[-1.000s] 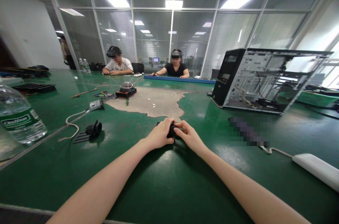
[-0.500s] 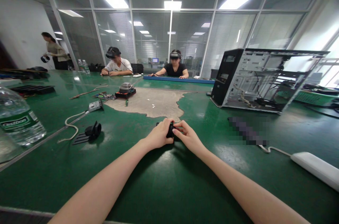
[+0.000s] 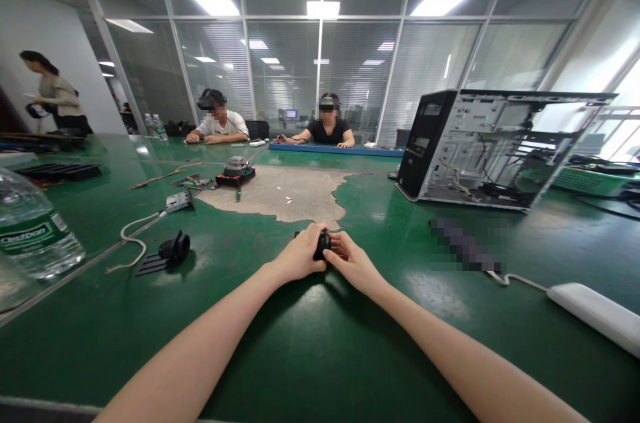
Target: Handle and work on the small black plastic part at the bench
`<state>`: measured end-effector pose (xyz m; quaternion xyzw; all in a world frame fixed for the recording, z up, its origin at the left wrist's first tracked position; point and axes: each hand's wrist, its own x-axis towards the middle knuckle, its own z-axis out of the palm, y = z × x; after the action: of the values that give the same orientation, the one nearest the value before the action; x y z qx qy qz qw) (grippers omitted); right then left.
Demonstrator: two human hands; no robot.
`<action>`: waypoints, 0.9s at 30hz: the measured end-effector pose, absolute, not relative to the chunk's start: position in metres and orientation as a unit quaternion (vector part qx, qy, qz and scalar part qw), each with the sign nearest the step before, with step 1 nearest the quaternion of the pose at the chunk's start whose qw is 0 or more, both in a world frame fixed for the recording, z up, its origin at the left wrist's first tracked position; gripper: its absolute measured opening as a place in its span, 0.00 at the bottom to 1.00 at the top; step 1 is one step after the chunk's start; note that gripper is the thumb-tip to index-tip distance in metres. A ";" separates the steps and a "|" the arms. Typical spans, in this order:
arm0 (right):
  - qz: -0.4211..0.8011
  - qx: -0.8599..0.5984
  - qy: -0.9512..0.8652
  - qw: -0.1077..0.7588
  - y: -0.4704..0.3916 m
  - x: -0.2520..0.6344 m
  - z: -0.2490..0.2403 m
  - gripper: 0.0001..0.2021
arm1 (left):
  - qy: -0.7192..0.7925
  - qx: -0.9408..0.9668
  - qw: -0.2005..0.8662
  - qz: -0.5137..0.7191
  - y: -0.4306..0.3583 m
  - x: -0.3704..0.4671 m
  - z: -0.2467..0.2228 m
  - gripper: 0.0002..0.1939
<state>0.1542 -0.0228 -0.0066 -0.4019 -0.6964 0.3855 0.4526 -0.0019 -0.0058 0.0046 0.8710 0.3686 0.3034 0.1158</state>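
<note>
A small black rounded part [image 3: 321, 246], mostly covered by fingers, is held low over the green table [image 3: 330, 350]. My left hand [image 3: 301, 255] wraps around it from the left, with the thumb along its near side. On the other side, my right hand [image 3: 354, 264] is closed on the part's right edge with thumb and fingertips. A bit of dark material pokes out past the left hand's far side. Further left lies a black plastic piece [image 3: 175, 248] with a round end and several flat prongs, touched by neither hand.
An open computer case [image 3: 425, 143] stands at right, near a white power strip [image 3: 595, 316] and a blurred dark object [image 3: 465, 243]. At left are a water bottle [image 3: 37, 230] and a cabled metal part [image 3: 179, 200]. A heatsink fan [image 3: 236, 170] sits farther back. Two people sit opposite.
My right fingers have shifted slightly on the black part, showing more of its dark face. My left hand keeps its hold. A person in the background has walked left.
</note>
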 end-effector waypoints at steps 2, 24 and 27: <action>0.372 -0.399 -0.697 0.465 -0.026 0.153 -0.003 0.09 | 0.367 0.870 0.119 0.307 -0.006 -0.002 0.005 0.32; 0.369 -0.413 -0.668 0.497 -0.014 0.147 -0.011 0.09 | 0.388 0.865 0.106 0.301 -0.007 -0.001 0.004 0.33; 0.384 -0.428 -0.657 0.488 -0.007 0.148 -0.016 0.12 | 0.387 0.867 0.104 0.297 -0.007 -0.001 0.004 0.33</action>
<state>0.1480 -0.0072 -0.0160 -0.4285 -0.6568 0.3835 0.4878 -0.0009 -0.0072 0.0043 0.8665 0.3874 0.2972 0.1035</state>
